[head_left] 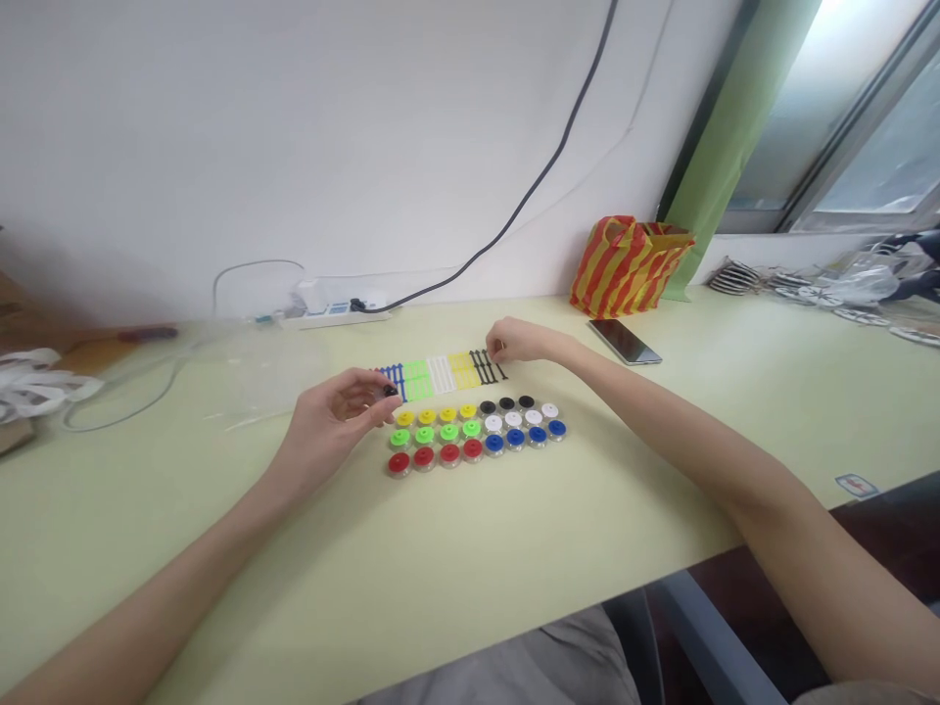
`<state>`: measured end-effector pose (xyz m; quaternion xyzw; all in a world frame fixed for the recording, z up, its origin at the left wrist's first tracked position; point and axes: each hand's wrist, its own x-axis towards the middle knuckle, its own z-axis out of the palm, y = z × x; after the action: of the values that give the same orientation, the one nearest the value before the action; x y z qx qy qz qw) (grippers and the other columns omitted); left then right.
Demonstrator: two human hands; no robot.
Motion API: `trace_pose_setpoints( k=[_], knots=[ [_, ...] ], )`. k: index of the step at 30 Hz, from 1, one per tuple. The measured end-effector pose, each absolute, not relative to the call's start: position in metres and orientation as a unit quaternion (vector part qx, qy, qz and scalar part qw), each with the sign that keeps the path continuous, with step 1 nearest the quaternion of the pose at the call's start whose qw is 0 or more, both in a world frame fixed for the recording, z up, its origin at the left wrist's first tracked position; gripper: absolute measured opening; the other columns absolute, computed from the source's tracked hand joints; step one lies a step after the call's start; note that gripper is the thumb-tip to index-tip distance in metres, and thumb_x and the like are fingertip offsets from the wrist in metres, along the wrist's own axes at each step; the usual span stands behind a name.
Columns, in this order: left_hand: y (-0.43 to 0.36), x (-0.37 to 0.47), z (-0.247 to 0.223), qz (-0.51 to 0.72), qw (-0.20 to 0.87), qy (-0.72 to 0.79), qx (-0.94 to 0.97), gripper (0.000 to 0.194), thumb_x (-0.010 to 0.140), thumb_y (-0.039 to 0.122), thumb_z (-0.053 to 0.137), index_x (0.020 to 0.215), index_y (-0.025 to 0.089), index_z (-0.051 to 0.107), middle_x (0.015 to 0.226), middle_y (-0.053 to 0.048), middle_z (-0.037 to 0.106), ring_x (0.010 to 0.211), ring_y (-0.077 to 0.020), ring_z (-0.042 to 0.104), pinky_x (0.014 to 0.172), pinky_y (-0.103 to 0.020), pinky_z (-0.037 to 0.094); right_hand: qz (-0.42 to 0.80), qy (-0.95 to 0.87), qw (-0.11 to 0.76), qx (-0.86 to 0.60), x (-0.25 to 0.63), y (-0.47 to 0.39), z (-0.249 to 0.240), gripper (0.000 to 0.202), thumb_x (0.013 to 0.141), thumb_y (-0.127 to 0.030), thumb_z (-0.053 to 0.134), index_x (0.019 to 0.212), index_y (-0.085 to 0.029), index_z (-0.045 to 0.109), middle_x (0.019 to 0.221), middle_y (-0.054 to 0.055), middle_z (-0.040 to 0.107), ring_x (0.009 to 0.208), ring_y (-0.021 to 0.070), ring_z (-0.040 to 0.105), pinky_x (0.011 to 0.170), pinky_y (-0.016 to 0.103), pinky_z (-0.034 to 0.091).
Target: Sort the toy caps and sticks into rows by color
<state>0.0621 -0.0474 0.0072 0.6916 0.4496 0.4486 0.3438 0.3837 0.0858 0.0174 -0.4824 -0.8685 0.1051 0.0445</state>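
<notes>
My left hand (339, 411) is closed in a pinch on a small black-topped disc (390, 391), at the left end of the rows. My right hand (512, 341) reaches to the far end of a strip of coloured sticks, its fingers closed on a thin black stick (502, 371). Beside it lie more black sticks (484, 366), then yellow sticks (463, 369), white sticks (442, 374), green sticks (417, 380) and blue sticks (395, 375). In front stand rows of small round clear-sided pieces with red tops (449, 453), green tops (448, 433), yellow tops (447, 415), blue tops (515, 439), white tops (512, 421) and black tops (506, 403).
Right of my right forearm lie a phone (624, 342) and a red-and-yellow striped bag (628, 266). A power strip (334, 313) with a black cable (506, 225) sits along the wall. Clear plastic (257, 377) lies at left, striped discs (734, 276) at far right.
</notes>
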Motion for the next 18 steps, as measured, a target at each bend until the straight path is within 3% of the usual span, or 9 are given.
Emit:
trace_pose_setpoints(
  k=[18],
  knots=[
    [-0.0469,0.0617,0.0063,0.447,0.335,0.452,0.696,0.037,0.078,0.048,0.086,0.101,0.022,0.072,0.089,-0.004,0.072,0.082,-0.0211,0.072,0.074,-0.032,0.062,0.108,-0.874,0.043,-0.472,0.3839,0.0841,0.0186,0.013,0.082,-0.012,0.068,0.089,-0.013,0.079,0.092,0.007,0.078,0.076,0.0137,0.065,0.063,0.021,0.043]
  ],
)
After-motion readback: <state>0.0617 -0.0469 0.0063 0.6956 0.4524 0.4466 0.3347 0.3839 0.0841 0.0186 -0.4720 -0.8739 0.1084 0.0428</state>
